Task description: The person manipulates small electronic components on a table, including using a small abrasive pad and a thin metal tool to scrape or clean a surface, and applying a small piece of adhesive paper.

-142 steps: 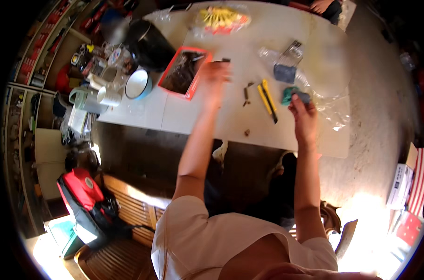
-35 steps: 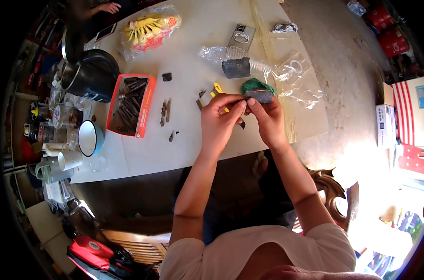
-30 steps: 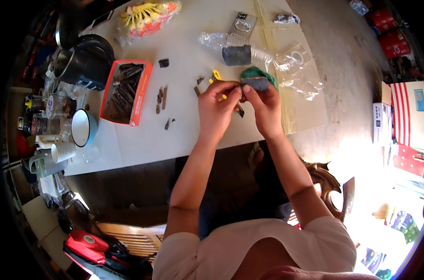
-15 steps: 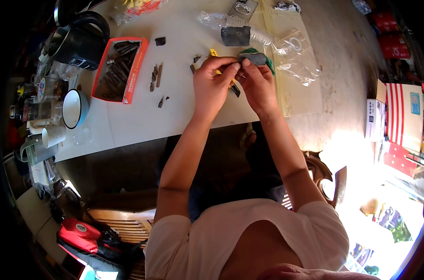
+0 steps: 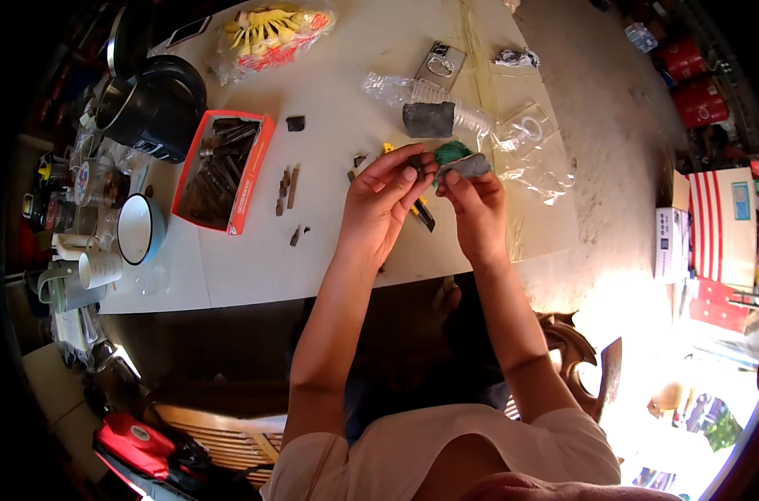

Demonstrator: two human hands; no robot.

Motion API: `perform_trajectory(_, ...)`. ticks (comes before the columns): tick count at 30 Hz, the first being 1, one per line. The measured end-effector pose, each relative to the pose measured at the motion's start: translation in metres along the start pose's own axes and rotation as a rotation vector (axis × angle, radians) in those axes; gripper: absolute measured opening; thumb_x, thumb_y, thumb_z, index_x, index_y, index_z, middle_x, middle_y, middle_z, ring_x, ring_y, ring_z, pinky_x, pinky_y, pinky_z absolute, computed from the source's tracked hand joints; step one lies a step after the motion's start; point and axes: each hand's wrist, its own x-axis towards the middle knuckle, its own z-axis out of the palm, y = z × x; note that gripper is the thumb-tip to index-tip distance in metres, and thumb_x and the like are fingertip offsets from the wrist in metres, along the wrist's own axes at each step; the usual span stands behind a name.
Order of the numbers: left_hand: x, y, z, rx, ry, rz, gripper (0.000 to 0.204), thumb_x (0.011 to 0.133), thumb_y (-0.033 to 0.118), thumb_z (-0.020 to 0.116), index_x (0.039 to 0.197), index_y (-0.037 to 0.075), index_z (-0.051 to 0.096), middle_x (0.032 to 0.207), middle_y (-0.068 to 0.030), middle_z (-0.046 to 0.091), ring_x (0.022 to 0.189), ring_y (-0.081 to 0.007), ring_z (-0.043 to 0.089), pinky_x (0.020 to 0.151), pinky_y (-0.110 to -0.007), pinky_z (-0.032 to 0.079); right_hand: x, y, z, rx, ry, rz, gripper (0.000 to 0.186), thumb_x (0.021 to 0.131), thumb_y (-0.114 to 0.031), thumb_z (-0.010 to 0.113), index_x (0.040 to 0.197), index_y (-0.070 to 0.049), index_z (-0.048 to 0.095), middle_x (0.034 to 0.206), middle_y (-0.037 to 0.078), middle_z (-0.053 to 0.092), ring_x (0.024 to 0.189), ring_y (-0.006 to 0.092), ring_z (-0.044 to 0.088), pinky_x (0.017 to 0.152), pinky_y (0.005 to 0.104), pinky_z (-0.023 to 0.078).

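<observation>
My left hand (image 5: 385, 199) pinches a small dark piece (image 5: 416, 164) between thumb and fingertips, just above the white table (image 5: 337, 75). My right hand (image 5: 475, 207) holds a grey and green pad (image 5: 459, 159), pressed close against the dark piece. Both hands meet over the table's near edge. A yellow-handled tool (image 5: 419, 209) lies on the table under my hands, mostly hidden by them.
An orange tray (image 5: 258, 171) of dark sticks lies to the left, with several loose sticks (image 5: 287, 188) beside it. Further left stand a black pot (image 5: 158, 104), an enamel cup (image 5: 137, 230) and mugs. Clear plastic bags (image 5: 530, 150), a dark block (image 5: 428, 119) and a yellow packet (image 5: 271, 29) lie beyond my hands.
Earlier my left hand reached to the orange tray while my right held the pad. Since then both hands have come together, and the view has shifted slightly over the table.
</observation>
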Motion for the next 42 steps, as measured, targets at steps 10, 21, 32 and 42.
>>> perform_trajectory(10,-0.011,0.009,0.035,0.003,-0.049,0.151,0.027,0.087,-0.001,0.062,0.114,0.002,0.061,0.105,-0.0114,0.066,0.096,-0.0166,0.063,0.086,-0.028,0.052,-0.015,-0.028,0.029,-0.243,0.035,-0.378,0.012,0.082,0.005,0.063,0.094,0.002,0.061,0.092,0.005,0.061,0.087,0.0114,0.057,0.08,0.026,0.046)
perform_trajectory(21,-0.025,0.016,0.049,0.159,-0.088,0.29,0.024,0.086,-0.004,0.06,0.11,-0.003,0.062,0.102,-0.0127,0.066,0.092,-0.0173,0.063,0.083,-0.03,0.053,-0.024,-0.052,0.033,-0.592,0.021,-0.638,0.015,0.072,0.004,0.07,0.087,0.001,0.066,0.086,0.007,0.062,0.081,0.0177,0.057,0.074,0.0273,0.044)
perform_trajectory(32,-0.025,0.003,0.053,0.185,-0.078,0.28,0.023,0.086,-0.004,0.061,0.109,-0.003,0.062,0.102,-0.0113,0.066,0.095,-0.0177,0.063,0.085,-0.031,0.053,-0.025,-0.057,0.024,-0.706,0.11,-0.645,0.015,0.071,0.002,0.072,0.084,0.0,0.065,0.083,0.008,0.063,0.076,0.0203,0.058,0.069,0.0281,0.045)
perform_trajectory(42,-0.029,0.004,0.056,0.284,-0.078,0.313,0.024,0.085,-0.006,0.06,0.109,-0.003,0.062,0.104,-0.0117,0.065,0.095,-0.0183,0.062,0.085,-0.031,0.051,-0.027,-0.069,0.034,-0.896,0.146,-0.809,0.016,0.065,0.002,0.071,0.079,-0.004,0.065,0.077,0.008,0.062,0.072,0.0246,0.058,0.064,0.0317,0.045)
